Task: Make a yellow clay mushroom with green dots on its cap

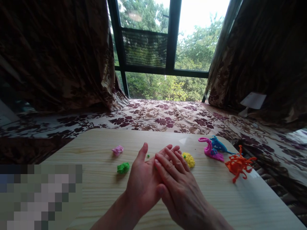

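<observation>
A: Grip?
B: Hands together. Left hand [141, 183] palm up, thumb out; right hand [181, 183] laid flat across its palm and fingers. Can't tell if anything is pressed between.
A: Nearest items?
B: Green bit [148, 156] on the surface [93, 156], just past the left hand, between thumb and fingers in view. Yellow lump [189, 160] just beyond the right hand, part hidden by its fingers; green speck [184, 156] shows against it.
A: Toward the left edge?
B: Green lump [123, 168] beside the left hand, pink lump [117, 150] behind it, nearer the far edge.
A: Right?
B: Pink figure [211, 151] near the far right corner, blue figure [219, 146] behind it, partly covered. Orange figure [238, 164] at the right edge, some strands past it in view.
A: Obstructions?
B: Forearms cover the near middle; pixelated block [40, 198] masks the near left corner. Beyond the far edge: floral cloth [165, 116], window [171, 48], curtains [59, 54].
</observation>
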